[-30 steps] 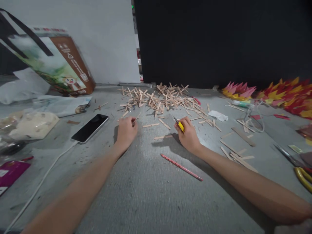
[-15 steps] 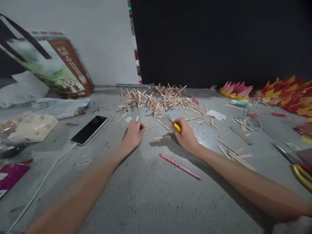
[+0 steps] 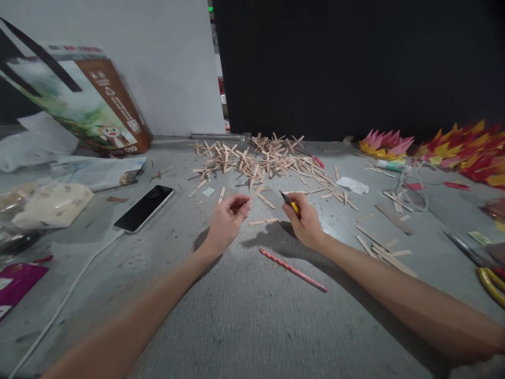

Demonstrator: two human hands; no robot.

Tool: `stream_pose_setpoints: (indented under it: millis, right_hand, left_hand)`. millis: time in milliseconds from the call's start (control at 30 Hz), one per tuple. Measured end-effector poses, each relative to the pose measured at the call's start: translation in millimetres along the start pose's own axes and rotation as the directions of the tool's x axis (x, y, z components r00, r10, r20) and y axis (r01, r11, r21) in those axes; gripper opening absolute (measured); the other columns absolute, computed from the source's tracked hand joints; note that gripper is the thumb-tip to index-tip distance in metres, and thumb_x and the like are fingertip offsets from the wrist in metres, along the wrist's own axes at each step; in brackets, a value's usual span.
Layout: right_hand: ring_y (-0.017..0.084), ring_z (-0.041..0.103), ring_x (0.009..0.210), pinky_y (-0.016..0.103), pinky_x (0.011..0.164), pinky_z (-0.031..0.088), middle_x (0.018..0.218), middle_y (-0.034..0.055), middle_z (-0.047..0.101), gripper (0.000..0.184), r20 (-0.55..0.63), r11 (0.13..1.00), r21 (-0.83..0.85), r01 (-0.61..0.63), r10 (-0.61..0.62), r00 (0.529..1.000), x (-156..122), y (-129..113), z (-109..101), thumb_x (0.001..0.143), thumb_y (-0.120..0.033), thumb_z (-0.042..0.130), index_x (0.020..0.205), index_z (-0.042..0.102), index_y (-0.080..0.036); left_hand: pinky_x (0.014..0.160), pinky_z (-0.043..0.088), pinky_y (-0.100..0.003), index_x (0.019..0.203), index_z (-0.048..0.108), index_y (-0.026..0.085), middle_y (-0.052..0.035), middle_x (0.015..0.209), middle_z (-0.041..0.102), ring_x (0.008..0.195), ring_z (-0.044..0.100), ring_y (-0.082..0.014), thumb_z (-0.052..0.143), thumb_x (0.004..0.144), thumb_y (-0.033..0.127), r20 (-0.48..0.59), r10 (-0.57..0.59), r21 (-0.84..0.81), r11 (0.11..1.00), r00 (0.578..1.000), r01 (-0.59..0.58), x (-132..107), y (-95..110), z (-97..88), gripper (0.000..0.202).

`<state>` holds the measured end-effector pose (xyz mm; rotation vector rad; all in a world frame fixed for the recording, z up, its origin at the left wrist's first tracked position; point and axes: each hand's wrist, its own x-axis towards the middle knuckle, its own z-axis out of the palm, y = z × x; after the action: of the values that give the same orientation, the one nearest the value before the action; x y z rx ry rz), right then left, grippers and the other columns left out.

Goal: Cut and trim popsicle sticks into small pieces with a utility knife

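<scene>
Between the thumb and fingers of my left hand (image 3: 229,218) is a wooden craft stick (image 3: 257,192), its free end tilted up and to the right. My right hand (image 3: 305,220) is closed around a yellow utility knife (image 3: 295,207), whose dark tip points up and left, apart from the stick. On the grey table below the hands lies a short notched wooden stick (image 3: 263,221). Nearer to me is a red patterned pencil (image 3: 294,270). A heap of crossed wooden sticks (image 3: 252,160) spreads just beyond both hands.
At left are a phone (image 3: 145,208) with a white cable, plastic packets (image 3: 51,205) and a carrier bag (image 3: 90,108). Loose sticks (image 3: 389,255), scissors (image 3: 479,266) and folded paper flowers (image 3: 386,145) occupy the right. A black panel (image 3: 355,68) stands behind.
My left hand has lifted slightly and moved right, tipping its stick upward from lying nearly level. The right hand with the knife has shifted a little to the right.
</scene>
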<state>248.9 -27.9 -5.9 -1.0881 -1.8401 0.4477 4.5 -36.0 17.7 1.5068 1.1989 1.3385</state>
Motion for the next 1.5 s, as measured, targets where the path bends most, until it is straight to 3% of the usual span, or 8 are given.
stream_pose_setpoints:
  millis: [267,433,667,767,867,967,1167,1500]
  right_hand:
    - [0.014,0.049,0.061,0.028,0.060,0.041,0.080,-0.0036,0.055,0.034,-0.029,0.981,0.189,0.049,-0.044,0.999,3,-13,3,0.100,-0.039,0.067,0.130,0.057,-0.026]
    - [0.019,0.063,0.080,0.031,0.075,0.048,0.088,0.0024,0.068,0.013,-0.002,0.980,0.159,0.119,-0.120,0.993,8,-21,2,0.101,-0.037,0.066,0.101,0.068,-0.024]
    - [0.017,0.060,0.069,0.028,0.066,0.045,0.079,-0.0003,0.067,0.024,0.053,0.989,0.119,-0.090,0.085,0.995,7,-21,4,0.100,-0.045,0.064,0.101,0.067,-0.022]
    - [0.016,0.057,0.061,0.027,0.061,0.042,0.082,-0.0014,0.065,0.033,0.092,0.994,0.051,-0.099,0.094,0.991,5,-24,1,0.108,-0.046,0.051,0.131,0.056,-0.022]
    - [0.018,0.063,0.069,0.029,0.064,0.044,0.090,0.0033,0.070,0.031,0.091,0.996,-0.084,-0.014,0.022,0.996,3,-31,-2,0.111,-0.044,0.045,0.129,0.057,-0.023]
    - [0.022,0.071,0.085,0.031,0.073,0.047,0.104,0.0088,0.076,0.028,0.123,0.979,-0.186,0.090,-0.067,0.990,1,-39,-3,0.111,-0.041,0.046,0.120,0.066,-0.023]
    - [0.020,0.070,0.069,0.031,0.068,0.046,0.097,0.0065,0.078,0.031,0.237,0.980,-0.190,0.053,-0.006,0.972,-1,-46,1,0.111,-0.038,0.046,0.128,0.068,-0.023]
    - [0.014,0.057,0.055,0.027,0.059,0.041,0.077,0.0019,0.071,0.036,0.223,0.988,-0.154,-0.015,0.049,0.974,-1,-49,1,0.109,-0.038,0.047,0.131,0.069,-0.021]
  left_hand:
    - [0.068,0.053,-0.028,0.099,0.073,0.016,-0.0048,0.085,0.074,0.070,0.063,-0.0146,0.072,0.089,0.038,0.162,-0.022,0.004,1.000,0.986,0.022,-11,5,8.8,0.024]
    - [0.076,0.055,-0.030,0.101,0.073,0.016,-0.0070,0.091,0.077,0.080,0.070,-0.0187,0.067,0.094,0.038,0.328,-0.023,0.078,0.997,0.944,-0.002,-17,10,12.5,0.024]
    - [0.096,0.051,-0.035,0.108,0.066,0.020,-0.0088,0.112,0.075,0.106,0.070,-0.0222,0.041,0.108,0.030,0.461,0.043,0.300,0.933,0.886,-0.201,-25,13,17.0,0.027]
    - [0.078,0.050,-0.031,0.103,0.061,0.021,-0.0031,0.089,0.071,0.081,0.067,-0.0189,0.036,0.109,0.032,0.412,-0.043,0.372,0.920,0.910,-0.125,-20,6,11.9,0.028]
    - [0.067,0.043,-0.029,0.092,0.057,0.022,0.0018,0.070,0.060,0.064,0.058,-0.0167,0.036,0.108,0.033,0.323,-0.045,0.423,0.900,0.945,-0.102,-11,-2,4.2,0.029]
    - [0.065,0.039,-0.029,0.085,0.054,0.023,0.0025,0.065,0.056,0.062,0.055,-0.0166,0.033,0.110,0.041,0.246,0.012,0.412,0.904,0.969,-0.116,-5,-8,0.2,0.038]
    - [0.064,0.038,-0.029,0.083,0.052,0.023,0.0026,0.066,0.055,0.060,0.055,-0.0163,0.034,0.111,0.045,0.219,0.023,0.380,0.919,0.975,-0.107,-6,-9,2.3,0.040]
    - [0.067,0.037,-0.029,0.087,0.052,0.023,0.0020,0.068,0.055,0.064,0.054,-0.0165,0.033,0.112,0.042,0.284,0.074,0.436,0.878,0.956,-0.197,-6,-11,-1.3,0.037]
